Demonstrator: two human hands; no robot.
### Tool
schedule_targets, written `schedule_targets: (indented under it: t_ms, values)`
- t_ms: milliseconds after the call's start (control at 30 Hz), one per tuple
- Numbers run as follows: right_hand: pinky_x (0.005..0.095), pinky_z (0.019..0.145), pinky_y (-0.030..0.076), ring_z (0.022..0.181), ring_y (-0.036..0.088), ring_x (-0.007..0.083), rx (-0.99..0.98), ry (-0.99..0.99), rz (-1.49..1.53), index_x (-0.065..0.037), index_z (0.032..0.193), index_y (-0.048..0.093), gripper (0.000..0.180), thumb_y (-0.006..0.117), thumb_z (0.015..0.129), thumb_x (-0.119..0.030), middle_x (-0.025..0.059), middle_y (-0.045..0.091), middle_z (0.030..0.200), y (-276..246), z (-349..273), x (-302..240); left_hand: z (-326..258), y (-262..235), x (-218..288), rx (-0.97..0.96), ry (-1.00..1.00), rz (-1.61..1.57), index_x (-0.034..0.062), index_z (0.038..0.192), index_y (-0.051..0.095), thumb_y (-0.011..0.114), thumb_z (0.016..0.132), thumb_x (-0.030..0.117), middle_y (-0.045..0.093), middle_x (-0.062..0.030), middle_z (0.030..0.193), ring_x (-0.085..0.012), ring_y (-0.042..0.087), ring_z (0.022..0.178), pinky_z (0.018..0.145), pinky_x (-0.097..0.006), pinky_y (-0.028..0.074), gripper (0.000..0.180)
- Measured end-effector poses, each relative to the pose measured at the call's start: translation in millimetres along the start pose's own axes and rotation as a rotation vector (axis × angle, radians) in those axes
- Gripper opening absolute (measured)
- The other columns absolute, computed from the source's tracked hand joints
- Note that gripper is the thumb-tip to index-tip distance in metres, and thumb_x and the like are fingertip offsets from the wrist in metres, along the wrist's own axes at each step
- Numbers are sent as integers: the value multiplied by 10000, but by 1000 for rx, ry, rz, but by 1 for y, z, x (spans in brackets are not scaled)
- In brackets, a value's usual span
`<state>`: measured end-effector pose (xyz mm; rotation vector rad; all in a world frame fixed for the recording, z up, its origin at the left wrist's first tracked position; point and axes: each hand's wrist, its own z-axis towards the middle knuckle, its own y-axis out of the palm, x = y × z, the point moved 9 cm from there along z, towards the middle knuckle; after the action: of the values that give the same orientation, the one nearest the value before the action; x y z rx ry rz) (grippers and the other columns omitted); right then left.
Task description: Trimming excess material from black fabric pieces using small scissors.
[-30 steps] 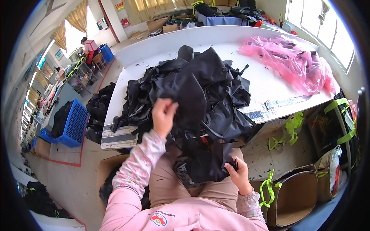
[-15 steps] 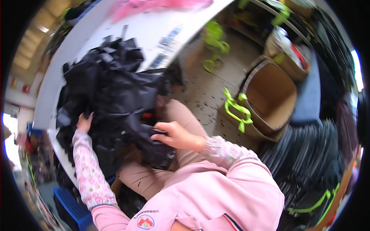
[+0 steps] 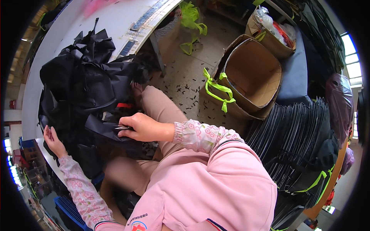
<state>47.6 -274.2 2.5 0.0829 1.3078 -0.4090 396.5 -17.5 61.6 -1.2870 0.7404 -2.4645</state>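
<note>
A large heap of black fabric pieces (image 3: 83, 82) covers the near part of the white table and hangs over its edge toward my lap. At the heap's left edge, my left hand (image 3: 54, 141) lies against the cloth with its fingers apart, gripping nothing. My right hand (image 3: 144, 128) is closed around small metal thread snips (image 3: 123, 128), their tips pointing left over a black fabric flap (image 3: 101, 129). The lower part of the snips is hidden in my fist. A small red strip (image 3: 124, 105) shows just beyond the snips.
White table (image 3: 115, 17) with worn front edge. Right of it are an open cardboard box (image 3: 252, 77) with a neon-green tie (image 3: 219, 89), and another box (image 3: 271, 32) holding plastic bags. Dark flat pieces (image 3: 289, 142) stand stacked at right. Black scraps litter the floor (image 3: 192, 86). A blue crate (image 3: 71, 210) sits lower left.
My left hand has slid left to the heap's edge. My right hand has also shifted left in the picture, and the snips now show. The whole view has swung slightly.
</note>
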Motion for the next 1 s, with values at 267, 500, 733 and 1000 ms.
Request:
schedule_targets:
  t_ms: [267,500,733,1000]
  values:
    - [335,588,504,677,658,304,180,-190,-57,-19,944,617,183,720,815,-96,161,642,758,3,18,-45,-216,86,158,-576,-360,-797,-1,1414,286,592,885,471,461,-82,1296,-184,481,1179,1014,-350,384,772]
    - [233,530,409,590,500,60,37,-49,232,-2,910,633,165,741,802,-62,32,583,660,38,19,-60,-247,72,153,-334,-354,-758,15,1244,491,628,850,-4,552,-77,1185,-169,519,1116,966,-327,412,417]
    - [167,610,400,665,476,12,2,67,264,-21,894,612,96,698,860,-48,-62,570,743,43,14,-54,-260,29,93,78,-451,-811,-2,1256,509,484,983,160,545,-94,1262,-242,546,1133,978,-339,423,318]
    - [194,518,373,572,446,26,182,-5,170,-3,883,624,103,708,840,-45,-23,570,656,36,24,-60,-305,61,125,-313,-97,-768,11,1355,372,654,901,261,366,-128,1424,-219,443,1241,1017,-349,364,590]
